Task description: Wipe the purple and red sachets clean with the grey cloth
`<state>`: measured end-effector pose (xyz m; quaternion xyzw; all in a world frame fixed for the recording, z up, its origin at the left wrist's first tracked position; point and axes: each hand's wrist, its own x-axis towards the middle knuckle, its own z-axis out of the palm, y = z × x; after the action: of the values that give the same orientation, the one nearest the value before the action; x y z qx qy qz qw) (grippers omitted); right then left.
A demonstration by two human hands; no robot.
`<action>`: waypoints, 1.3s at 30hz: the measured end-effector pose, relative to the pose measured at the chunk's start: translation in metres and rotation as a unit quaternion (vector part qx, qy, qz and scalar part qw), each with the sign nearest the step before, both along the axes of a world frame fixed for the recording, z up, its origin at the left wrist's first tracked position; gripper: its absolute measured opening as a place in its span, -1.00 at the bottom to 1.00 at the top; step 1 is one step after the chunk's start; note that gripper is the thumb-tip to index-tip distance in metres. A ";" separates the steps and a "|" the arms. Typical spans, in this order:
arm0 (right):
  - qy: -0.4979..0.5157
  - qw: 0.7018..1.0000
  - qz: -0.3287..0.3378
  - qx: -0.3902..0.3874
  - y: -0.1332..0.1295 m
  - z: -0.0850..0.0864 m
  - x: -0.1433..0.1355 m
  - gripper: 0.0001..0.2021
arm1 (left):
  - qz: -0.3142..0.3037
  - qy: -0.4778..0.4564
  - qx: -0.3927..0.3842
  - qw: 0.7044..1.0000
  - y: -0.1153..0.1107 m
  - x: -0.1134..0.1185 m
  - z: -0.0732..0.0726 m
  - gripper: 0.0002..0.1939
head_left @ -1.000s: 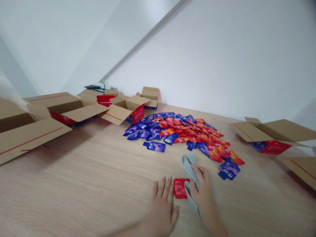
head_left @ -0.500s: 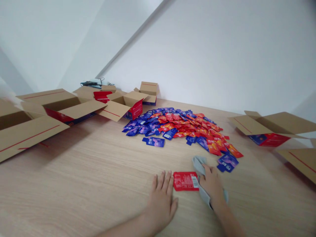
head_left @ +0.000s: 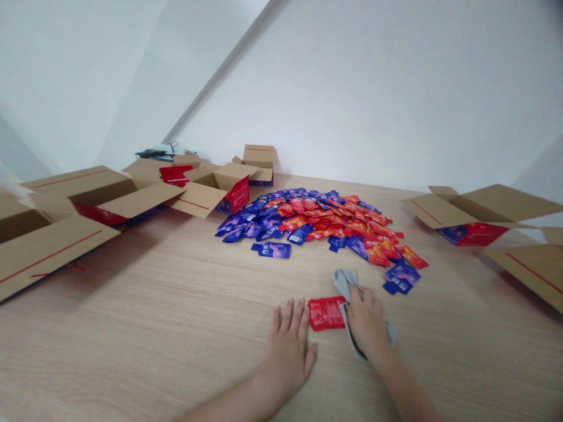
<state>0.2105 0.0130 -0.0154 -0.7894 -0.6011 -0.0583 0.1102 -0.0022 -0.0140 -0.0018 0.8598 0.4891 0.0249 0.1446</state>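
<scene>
A red pouch point(head_left: 326, 313) lies flat on the wooden table point(head_left: 176, 305), with white print facing up. My left hand point(head_left: 288, 343) rests palm down on the tabletop, fingers spread, its fingertips at the pouch's left edge. Bunched under my right hand point(head_left: 366, 319) is a grey cloth point(head_left: 345, 279), which covers the right end of the pouch. Beyond the hands spreads a pile of red and blue pouches point(head_left: 308, 214). Two blue pouches lie at its near side, one on the left point(head_left: 275, 250) and one on the right point(head_left: 402, 278).
Open cardboard boxes stand at the left point(head_left: 57, 246), further back point(head_left: 235, 196) and at the right point(head_left: 475, 231). Another box flap point(head_left: 528, 272) reaches in at the right edge. Dark and pale items point(head_left: 160, 152) sit behind the left boxes, near the white wall.
My right hand and the cloth have moved left over the red pouch, hiding its barcode. The view has shifted slightly. My left hand stays flat beside the pouch.
</scene>
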 end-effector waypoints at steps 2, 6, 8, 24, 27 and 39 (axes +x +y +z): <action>0.020 0.999 -0.028 0.022 0.009 -0.001 0.025 -0.57 | -0.005 -0.007 0.002 1.000 0.000 -0.001 -0.002 -0.30; 0.115 0.980 0.064 0.149 0.013 0.003 0.007 -0.57 | -0.007 -0.019 0.013 1.000 0.000 -0.003 -0.004 -0.31; 0.132 0.965 0.139 0.179 0.007 0.005 -0.029 -0.55 | -0.009 -0.018 0.009 1.000 0.001 -0.003 -0.003 -0.32; 0.000 0.994 0.031 0.105 0.010 0.019 -0.008 -0.58 | -0.010 -0.008 0.015 1.000 0.002 -0.003 -0.005 -0.29; 0.014 0.980 0.168 0.108 0.001 0.025 -0.054 -0.54 | -0.023 0.010 0.006 1.000 0.002 -0.003 -0.001 -0.28; -0.033 0.999 0.003 -0.007 0.008 0.011 0.006 -0.61 | -0.011 -0.003 0.013 1.000 0.003 -0.002 -0.004 -0.28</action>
<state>0.2164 0.0206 -0.0044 -0.7858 -0.6075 -0.0797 0.0845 -0.0044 -0.0111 -0.0061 0.8666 0.4792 0.0320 0.1352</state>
